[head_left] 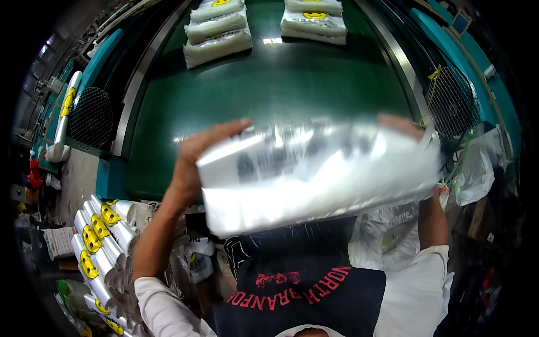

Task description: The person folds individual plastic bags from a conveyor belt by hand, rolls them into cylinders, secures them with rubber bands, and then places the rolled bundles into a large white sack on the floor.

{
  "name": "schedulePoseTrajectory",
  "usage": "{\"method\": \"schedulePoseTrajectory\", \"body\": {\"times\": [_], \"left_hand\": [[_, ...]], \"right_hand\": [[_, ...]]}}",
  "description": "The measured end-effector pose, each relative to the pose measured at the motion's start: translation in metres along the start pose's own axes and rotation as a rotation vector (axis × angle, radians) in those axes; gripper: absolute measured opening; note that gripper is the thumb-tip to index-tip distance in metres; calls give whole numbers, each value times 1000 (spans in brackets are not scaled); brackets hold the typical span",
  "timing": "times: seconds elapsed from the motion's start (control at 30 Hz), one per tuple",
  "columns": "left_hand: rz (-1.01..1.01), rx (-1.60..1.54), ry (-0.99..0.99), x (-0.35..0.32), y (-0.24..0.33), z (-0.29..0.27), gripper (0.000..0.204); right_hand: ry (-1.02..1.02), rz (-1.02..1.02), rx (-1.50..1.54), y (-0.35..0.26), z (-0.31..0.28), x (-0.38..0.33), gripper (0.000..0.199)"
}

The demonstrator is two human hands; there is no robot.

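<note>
In the head view, you have the white plastic bundle [320, 182] between your hands, in front of your chest and overlapping the near end of the green belt [269, 84]. Its long axis runs side to side, the left end slightly closer to your body. Your left hand [203, 143] clasps the left end, fingers stretched along the far edge. Your right hand [401, 124] is at the far right corner, equally near; blur and plastic hide whether its fingers pinch.

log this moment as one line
white plastic bundle: held, blurred | left hand: left end | right hand: right end | green belt: other bundles ahead
</note>
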State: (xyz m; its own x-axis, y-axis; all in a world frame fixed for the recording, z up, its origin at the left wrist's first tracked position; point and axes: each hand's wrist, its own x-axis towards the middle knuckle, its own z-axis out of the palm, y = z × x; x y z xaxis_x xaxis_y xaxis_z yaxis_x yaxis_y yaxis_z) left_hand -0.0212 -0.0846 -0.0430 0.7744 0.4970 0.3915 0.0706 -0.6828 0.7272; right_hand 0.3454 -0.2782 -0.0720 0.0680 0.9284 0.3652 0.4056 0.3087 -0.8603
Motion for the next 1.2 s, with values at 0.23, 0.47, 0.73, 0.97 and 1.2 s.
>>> {"method": "schedulePoseTrajectory", "body": {"times": [0.23, 0.47, 0.73, 0.97, 1.2], "left_hand": [[-272, -517, 208, 101, -57, -68, 45], [-804, -335, 185, 56, -162, 19, 69], [-629, 492, 8, -5, -161, 66, 80], [-730, 676, -155, 6, -142, 49, 76], [-812, 703, -195, 4, -153, 55, 79]], "right_hand": [[330, -23, 22, 41, -51, 147, 36], [101, 464, 141, 118, 83, 91, 53], [105, 540, -191, 114, 120, 57, 80], [44, 389, -844, 106, 163, 50, 72], [128, 224, -937, 113, 173, 47, 44]]}}
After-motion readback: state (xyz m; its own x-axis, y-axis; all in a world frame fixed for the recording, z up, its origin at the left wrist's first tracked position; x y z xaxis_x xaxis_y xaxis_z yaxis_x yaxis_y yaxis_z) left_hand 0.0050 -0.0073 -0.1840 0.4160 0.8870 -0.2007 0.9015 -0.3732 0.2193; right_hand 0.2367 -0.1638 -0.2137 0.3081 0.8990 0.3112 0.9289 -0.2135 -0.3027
